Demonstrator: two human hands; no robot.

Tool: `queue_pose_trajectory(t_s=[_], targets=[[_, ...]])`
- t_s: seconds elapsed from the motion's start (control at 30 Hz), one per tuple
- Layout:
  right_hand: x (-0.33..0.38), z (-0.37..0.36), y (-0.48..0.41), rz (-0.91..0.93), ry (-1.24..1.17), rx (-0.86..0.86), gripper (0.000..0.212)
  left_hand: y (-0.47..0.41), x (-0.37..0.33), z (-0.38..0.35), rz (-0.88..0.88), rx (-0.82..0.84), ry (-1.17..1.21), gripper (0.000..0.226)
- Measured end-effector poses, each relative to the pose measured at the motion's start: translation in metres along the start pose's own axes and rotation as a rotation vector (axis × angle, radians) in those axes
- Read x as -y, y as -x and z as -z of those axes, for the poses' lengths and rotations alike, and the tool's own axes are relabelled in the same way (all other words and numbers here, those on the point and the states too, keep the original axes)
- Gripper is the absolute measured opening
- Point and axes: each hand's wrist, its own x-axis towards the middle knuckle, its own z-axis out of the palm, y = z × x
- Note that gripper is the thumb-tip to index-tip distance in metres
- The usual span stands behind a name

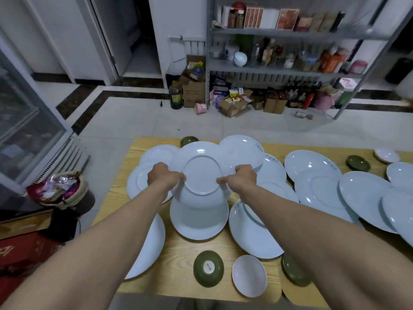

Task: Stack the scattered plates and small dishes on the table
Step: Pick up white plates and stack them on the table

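A large pale-blue plate [201, 168] is held upside down and tilted, above the wooden table [178, 258]. My left hand [162, 175] grips its left rim and my right hand [241, 176] grips its right rim. Just beneath it lies another pale-blue plate [199, 222]. More pale-blue plates lie around: at the far left [138, 177], at the near left [149, 247], under my right forearm [250, 233] and several overlapping at the right [317, 177]. Small dishes near the front edge: an upturned green one [208, 268], a white one [249, 275], another green one [295, 270].
A green dish [188, 140] sits at the table's far edge; a green dish [357, 163] and a white dish [386, 155] sit at the far right. A full basket [59, 189] stands left of the table. Metal shelves [279, 70] and boxes stand beyond on the tiled floor.
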Motion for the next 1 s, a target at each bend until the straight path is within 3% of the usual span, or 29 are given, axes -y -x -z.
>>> queue_pose_trajectory(t_s=[0.13, 0.27, 0.4, 0.5, 0.6, 0.7, 0.8, 0.87, 1.0], targets=[[0.012, 0.018, 0.015, 0.034, -0.118, -0.044, 0.078, 0.013, -0.019, 0.01, 0.019, -0.067, 0.261, 0.027], [0.018, 0.031, 0.024, 0.195, -0.143, -0.103, 0.054, 0.024, -0.039, 0.02, 0.027, -0.126, 0.469, 0.034], [0.023, 0.035, 0.026, 0.386, -0.119, -0.206, 0.043, 0.03, -0.056, 0.025, 0.055, -0.063, 0.664, 0.034], [0.02, 0.039, 0.025, 0.475, -0.139, -0.27, 0.036, 0.035, -0.06, 0.028, 0.005, 0.058, 0.727, 0.016], [0.015, 0.047, 0.023, 0.555, -0.114, -0.253, 0.025, 0.035, -0.055, 0.026, -0.046, 0.126, 0.715, 0.039], [0.01, 0.054, 0.018, 0.606, -0.053, -0.199, 0.036, 0.032, -0.045, 0.017, -0.089, 0.123, 0.683, 0.04], [0.009, 0.061, 0.015, 0.56, -0.061, -0.083, 0.064, 0.031, -0.039, 0.005, -0.1, 0.092, 0.695, 0.03], [0.009, 0.065, 0.015, 0.472, -0.133, -0.042, 0.073, 0.03, -0.039, -0.003, -0.118, 0.086, 0.719, 0.037], [0.01, 0.073, 0.016, 0.206, -0.527, -0.063, 0.05, 0.026, -0.046, -0.015, -0.153, 0.071, 0.755, 0.049]])
